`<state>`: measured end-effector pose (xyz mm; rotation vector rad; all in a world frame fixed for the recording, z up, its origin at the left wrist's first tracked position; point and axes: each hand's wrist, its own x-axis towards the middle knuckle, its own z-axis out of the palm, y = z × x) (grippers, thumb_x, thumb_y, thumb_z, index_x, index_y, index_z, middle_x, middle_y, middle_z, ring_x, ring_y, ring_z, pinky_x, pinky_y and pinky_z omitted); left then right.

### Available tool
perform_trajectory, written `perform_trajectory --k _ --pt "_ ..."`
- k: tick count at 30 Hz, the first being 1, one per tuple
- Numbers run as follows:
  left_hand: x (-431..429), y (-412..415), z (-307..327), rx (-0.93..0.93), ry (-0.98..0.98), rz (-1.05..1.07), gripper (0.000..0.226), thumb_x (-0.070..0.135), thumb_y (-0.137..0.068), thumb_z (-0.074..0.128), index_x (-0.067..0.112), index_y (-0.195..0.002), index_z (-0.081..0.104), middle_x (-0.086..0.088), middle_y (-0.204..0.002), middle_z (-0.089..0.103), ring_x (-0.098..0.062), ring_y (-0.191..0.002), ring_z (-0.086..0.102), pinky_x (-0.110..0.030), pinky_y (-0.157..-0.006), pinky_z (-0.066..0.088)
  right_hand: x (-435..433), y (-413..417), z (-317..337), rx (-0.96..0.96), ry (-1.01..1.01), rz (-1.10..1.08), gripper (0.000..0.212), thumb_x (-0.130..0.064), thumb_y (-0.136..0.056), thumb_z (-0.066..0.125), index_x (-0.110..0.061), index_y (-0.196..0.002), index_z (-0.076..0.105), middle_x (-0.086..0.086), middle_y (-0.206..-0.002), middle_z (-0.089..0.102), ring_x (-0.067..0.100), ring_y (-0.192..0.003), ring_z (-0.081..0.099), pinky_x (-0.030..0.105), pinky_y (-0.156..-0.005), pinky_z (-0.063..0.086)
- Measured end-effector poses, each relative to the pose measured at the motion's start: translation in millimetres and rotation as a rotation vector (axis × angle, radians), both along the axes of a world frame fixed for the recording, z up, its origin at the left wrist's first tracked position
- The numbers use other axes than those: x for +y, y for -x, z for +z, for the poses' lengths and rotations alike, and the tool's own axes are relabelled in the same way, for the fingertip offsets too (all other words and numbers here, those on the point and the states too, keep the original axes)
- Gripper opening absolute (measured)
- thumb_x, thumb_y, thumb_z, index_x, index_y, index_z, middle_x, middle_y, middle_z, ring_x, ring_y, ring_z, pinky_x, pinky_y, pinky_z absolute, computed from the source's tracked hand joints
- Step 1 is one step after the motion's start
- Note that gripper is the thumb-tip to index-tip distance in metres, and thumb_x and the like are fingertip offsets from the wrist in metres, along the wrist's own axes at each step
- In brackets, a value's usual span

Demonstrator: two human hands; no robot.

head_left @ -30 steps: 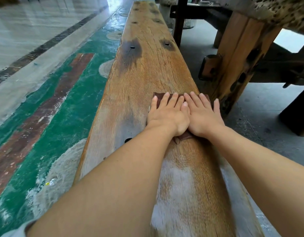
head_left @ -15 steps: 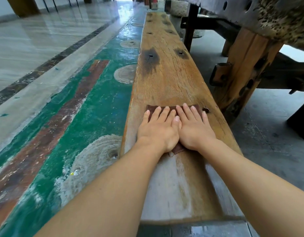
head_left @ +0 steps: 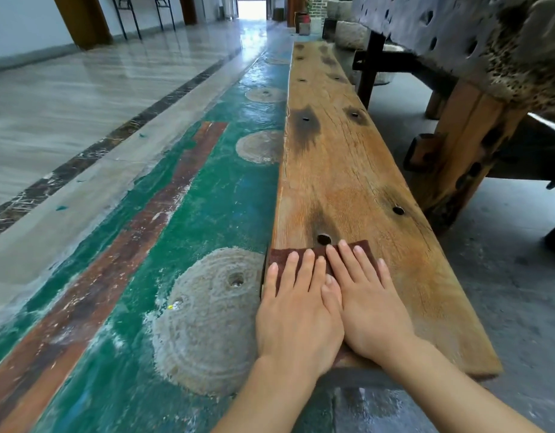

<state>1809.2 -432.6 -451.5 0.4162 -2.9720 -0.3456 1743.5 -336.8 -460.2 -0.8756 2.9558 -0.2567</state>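
Fingers [head_left: 306, 270] straight, flat on brown pad [head_left: 277, 256], pad slid back toward near end of plank [head_left: 348, 170]

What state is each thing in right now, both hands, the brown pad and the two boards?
Left hand: flat, fingers straight, pressing on the pad.
Right hand: flat beside it, also pressing the pad.
Brown pad: lying flat on the plank, mostly covered by the hands.
Wooden plank: bare, lying flat, holes and dark stains.
Green board: paint worn away in round patches.
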Motion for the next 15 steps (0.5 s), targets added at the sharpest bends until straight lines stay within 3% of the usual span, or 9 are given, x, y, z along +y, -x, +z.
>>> perform_trajectory --k 7,15 --pt "1 -3 5 -0.051 0.022 -0.02 0.068 0.035 -0.086 -0.013 0.025 -0.152 -0.003 0.009 -0.16 -0.009 -0.011 -0.144 -0.017 -0.036 -0.112 -0.019 2 -3 -1 -0.005 0.012 0.001 0.054 -0.044 -0.099 0.005 -0.031 -0.147 -0.015 -0.01 -0.156 -0.02 0.01 -0.141 -0.023 0.036 -0.116 -0.014" --pt "-14 34 5 -0.137 -0.053 -0.022 0.053 0.034 -0.1 0.006 0.026 -0.151 -0.006 0.012 -0.158 -0.016 -0.008 -0.142 -0.022 -0.037 -0.113 -0.02 -6 23 -1 -0.008 0.017 -0.012 0.054 -0.043 -0.1 0.008 -0.031 -0.149 -0.011 -0.007 -0.158 -0.017 0.011 -0.143 -0.019 0.037 -0.117 -0.01"
